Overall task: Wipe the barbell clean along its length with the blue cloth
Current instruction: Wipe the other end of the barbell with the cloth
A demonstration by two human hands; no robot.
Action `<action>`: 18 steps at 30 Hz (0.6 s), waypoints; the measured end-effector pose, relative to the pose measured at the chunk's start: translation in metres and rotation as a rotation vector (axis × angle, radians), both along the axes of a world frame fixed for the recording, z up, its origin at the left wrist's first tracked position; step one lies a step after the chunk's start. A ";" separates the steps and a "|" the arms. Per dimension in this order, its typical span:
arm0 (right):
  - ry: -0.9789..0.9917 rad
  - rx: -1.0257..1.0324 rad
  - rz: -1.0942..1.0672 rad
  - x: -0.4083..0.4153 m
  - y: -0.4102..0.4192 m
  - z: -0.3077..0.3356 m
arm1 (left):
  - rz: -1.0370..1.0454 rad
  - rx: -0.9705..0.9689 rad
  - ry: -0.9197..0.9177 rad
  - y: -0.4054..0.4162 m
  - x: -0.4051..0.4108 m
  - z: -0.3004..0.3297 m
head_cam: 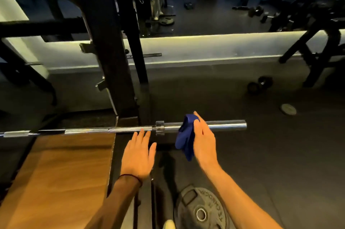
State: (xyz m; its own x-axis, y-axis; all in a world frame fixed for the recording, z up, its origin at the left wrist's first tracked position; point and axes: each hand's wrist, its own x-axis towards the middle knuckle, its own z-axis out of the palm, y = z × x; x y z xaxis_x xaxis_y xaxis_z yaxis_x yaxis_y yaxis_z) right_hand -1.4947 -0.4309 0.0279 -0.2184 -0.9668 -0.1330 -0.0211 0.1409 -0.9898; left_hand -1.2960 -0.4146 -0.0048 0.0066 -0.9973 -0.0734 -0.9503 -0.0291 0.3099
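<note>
A chrome barbell [104, 130] lies level across the view, its thick right sleeve [227, 126] ending past the collar. The blue cloth [184, 137] drapes over the sleeve just right of the collar and hangs down in front. My right hand [203, 141] holds the cloth against the sleeve, thumb on the cloth and fingers reaching over the bar. My left hand [139, 152] hovers flat with straight fingers just below the bar, left of the collar, holding nothing.
A black rack upright [110, 60] rises behind the bar. A wooden platform [61, 178] lies lower left. A black weight plate [201, 210] sits on the floor near my feet. A dumbbell [260, 85] and a small disc [288, 109] lie far right; a mirror is behind.
</note>
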 end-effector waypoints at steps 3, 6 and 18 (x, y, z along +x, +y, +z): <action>0.133 -0.066 0.044 0.012 -0.043 -0.032 | -0.017 -0.084 -0.024 -0.041 0.011 -0.027; 0.377 -0.075 0.189 0.032 -0.085 -0.089 | -0.005 -0.049 -0.023 -0.087 0.019 -0.060; 1.337 -0.235 0.521 0.016 -0.121 -0.214 | -0.104 -0.156 0.005 -0.191 0.002 -0.160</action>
State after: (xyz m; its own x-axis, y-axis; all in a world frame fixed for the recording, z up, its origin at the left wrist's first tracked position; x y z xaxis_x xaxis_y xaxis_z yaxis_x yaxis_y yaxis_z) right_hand -1.4787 -0.5523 -0.1861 0.3261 -0.9438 0.0540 -0.9248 -0.3303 -0.1887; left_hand -1.2943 -0.6054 -0.1648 -0.0976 -0.9918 0.0822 -0.9440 0.1184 0.3079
